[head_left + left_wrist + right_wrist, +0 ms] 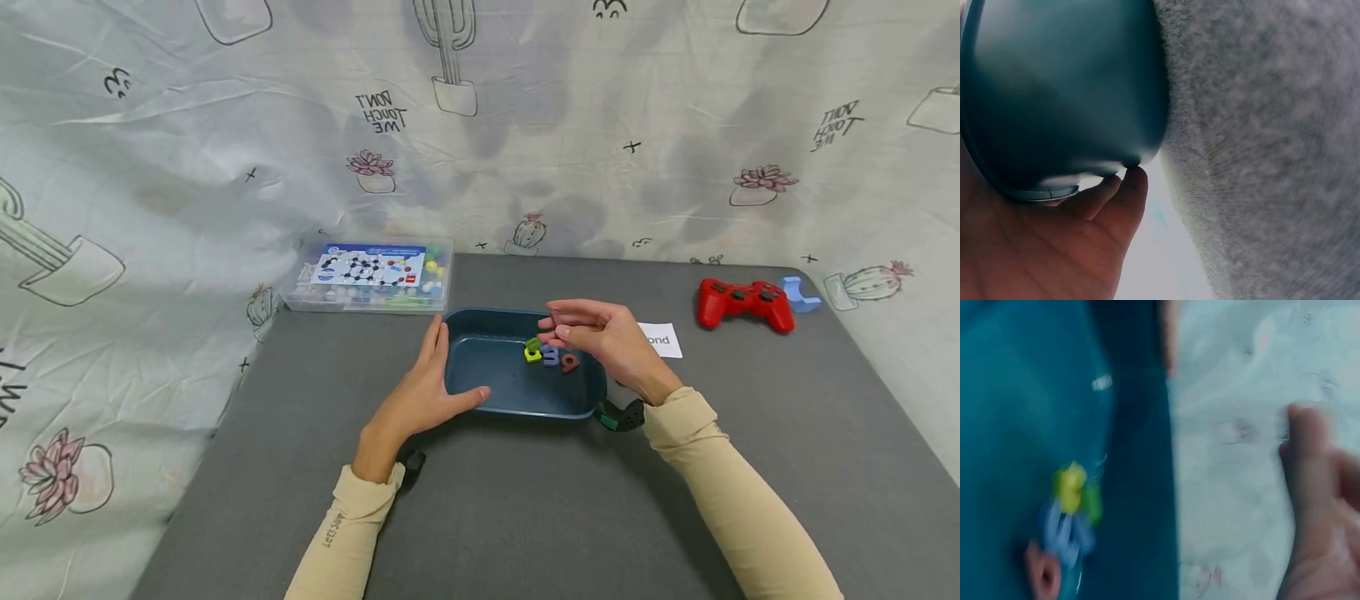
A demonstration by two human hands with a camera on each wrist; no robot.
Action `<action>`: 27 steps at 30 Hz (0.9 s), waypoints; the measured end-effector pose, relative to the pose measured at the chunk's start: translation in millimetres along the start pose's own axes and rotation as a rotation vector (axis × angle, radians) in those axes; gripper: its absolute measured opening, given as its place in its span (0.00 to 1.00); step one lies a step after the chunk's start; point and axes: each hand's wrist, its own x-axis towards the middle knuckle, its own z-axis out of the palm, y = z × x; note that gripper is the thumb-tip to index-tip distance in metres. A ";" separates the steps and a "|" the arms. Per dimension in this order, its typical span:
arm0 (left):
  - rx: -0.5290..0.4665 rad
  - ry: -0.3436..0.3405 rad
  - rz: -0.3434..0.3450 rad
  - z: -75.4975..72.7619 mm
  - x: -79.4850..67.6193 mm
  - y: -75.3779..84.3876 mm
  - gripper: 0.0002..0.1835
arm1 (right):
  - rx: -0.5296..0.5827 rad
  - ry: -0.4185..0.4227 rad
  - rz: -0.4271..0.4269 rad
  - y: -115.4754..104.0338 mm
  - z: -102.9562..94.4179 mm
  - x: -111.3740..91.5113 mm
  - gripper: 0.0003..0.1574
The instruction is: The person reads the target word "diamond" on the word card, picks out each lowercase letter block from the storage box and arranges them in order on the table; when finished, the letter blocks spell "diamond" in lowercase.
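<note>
A dark blue tray (480, 412) sits on the grey table. My left hand (420, 392) holds its left end, thumb at the near rim and fingers along the outer wall; in the left wrist view its fingertips (1138, 178) touch that wall. Inside, toward the right, lie small plastic letters: a yellow one (532, 356), a green one (533, 342), a blue one (550, 356) and a reddish-brown one (570, 362). Over the tray's right side is my right hand (611, 342), thumb and fingers bent close together; I cannot tell whether something small is between them.
A white card (665, 340) ending in "ond" lies partly behind my right hand. Farther right are a red game controller (742, 304) and a light blue plastic piece (799, 296). A clear box (367, 277) of molecule-model parts stands at the back left, before a patterned cloth.
</note>
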 end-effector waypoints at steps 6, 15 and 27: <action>-0.001 0.001 0.007 1.3 1.4 -1.2 0.70 | -0.125 0.035 0.038 2.2 -11.4 -15.4 0.30; -0.003 -0.002 0.016 1.6 1.6 -3.0 0.70 | -0.124 0.075 0.034 7.8 -27.4 -32.5 0.27; -0.003 -0.002 0.019 1.5 1.3 -3.9 0.70 | -0.179 0.140 0.013 21.0 -53.5 -53.2 0.27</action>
